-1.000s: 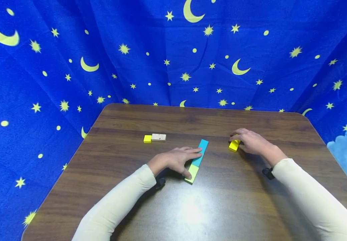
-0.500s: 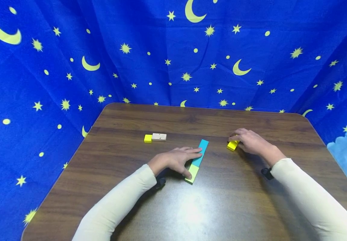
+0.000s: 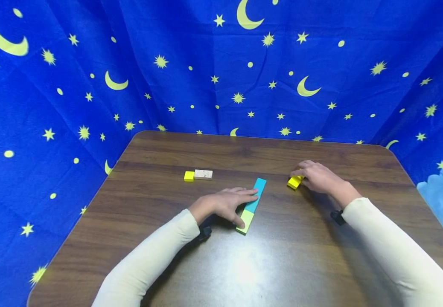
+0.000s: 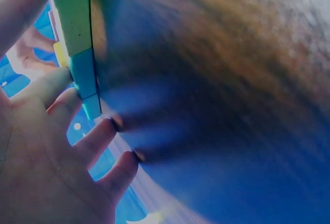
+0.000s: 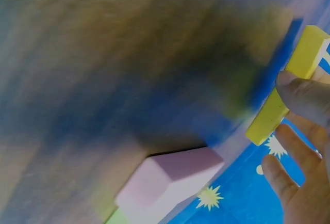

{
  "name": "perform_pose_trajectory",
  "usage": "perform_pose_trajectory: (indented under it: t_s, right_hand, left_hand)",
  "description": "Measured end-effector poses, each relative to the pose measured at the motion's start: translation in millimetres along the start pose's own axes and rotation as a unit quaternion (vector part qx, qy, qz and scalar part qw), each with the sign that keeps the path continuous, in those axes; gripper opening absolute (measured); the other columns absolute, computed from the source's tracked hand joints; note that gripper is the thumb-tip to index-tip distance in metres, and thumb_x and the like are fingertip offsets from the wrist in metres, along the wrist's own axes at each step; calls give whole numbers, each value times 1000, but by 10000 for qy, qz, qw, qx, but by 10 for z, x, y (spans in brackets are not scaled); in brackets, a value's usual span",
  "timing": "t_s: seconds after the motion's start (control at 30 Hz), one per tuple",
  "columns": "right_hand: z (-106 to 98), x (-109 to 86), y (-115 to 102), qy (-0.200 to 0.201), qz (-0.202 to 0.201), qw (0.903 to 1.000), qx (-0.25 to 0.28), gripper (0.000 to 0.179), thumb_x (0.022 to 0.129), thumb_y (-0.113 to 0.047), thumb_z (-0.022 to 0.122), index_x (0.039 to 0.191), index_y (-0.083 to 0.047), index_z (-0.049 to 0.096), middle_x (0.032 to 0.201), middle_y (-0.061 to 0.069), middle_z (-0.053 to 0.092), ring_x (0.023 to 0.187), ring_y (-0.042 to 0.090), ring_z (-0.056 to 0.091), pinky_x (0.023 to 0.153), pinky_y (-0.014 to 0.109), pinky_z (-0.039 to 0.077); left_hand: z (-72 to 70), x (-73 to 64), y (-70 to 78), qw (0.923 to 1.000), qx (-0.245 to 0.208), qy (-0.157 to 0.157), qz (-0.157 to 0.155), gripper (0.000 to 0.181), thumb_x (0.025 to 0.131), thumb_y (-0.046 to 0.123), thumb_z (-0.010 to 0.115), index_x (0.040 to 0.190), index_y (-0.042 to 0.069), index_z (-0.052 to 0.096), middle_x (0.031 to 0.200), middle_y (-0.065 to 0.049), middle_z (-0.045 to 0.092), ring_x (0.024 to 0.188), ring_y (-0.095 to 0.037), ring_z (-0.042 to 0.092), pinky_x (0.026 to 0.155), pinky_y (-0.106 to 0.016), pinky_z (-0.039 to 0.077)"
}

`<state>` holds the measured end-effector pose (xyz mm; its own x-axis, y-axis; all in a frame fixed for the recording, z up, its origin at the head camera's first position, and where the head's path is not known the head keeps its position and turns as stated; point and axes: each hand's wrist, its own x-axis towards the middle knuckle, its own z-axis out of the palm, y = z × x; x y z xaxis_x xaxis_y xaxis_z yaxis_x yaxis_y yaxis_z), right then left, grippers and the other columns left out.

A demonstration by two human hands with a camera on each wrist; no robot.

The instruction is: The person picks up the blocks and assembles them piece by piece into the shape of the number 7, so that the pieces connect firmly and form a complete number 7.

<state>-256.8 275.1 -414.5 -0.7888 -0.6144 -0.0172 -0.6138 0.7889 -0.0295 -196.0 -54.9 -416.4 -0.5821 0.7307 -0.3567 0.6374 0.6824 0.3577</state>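
Observation:
My left hand (image 3: 227, 204) lies with spread fingers over a row of blocks. Its thumb touches the lime-green block (image 3: 249, 216), while fingertips rest on the blue block (image 3: 260, 184) joined end to end with it. In the left wrist view, a seam crosses the blue part (image 4: 85, 74) beside the green block (image 4: 73, 17). To the right, my right hand (image 3: 319, 177) pinches a yellow block (image 3: 294, 183), partly covered by the fingers. The right wrist view shows the thumb across this yellow block (image 5: 270, 113), with fingers on its other side.
Farther back on the brown wooden table (image 3: 160, 204), a small yellow block (image 3: 188, 176) sits beside a whitish speckled block (image 3: 203, 175). A pale pink block (image 5: 165, 180) shows large in the right wrist view. Behind the table hangs a blue star-and-moon curtain (image 3: 190, 47).
My right hand has shifted slightly left and away from me with the yellow block, which has turned a little. My left hand has stayed in place on the green and blue blocks.

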Motion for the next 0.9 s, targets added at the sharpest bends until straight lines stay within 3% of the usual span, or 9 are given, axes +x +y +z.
perform_pose_trajectory:
  t_s: [0.23,0.47,0.9]
  right_hand:
    - [-43,177,-68,97,-71,9999,39,36,87,-4,71,123,-9,70,130,26,62,125,45,55,101,62,46]
    - [-15,348,-180,294,-460,9982,-230,35,86,-4,74,119,-12,73,116,17,68,112,37,62,89,53,54]
    - [-5,548,-280,207,-321,9993,-32,34,88,-5,71,121,-14,72,121,17,68,116,38,60,93,55,52]
  left_hand:
    - [-8,-23,-3,10000,-46,15,-22,92,86,46,74,159,27,21,169,12,7,157,-24,11,127,-51,15]
    - [7,-28,8,10000,-83,19,11,93,85,47,74,159,28,22,169,13,7,157,-25,10,127,-49,14]
    - [-2,-28,26,9999,-110,-53,-17,92,85,47,74,159,29,22,169,13,7,157,-25,10,127,-48,13]
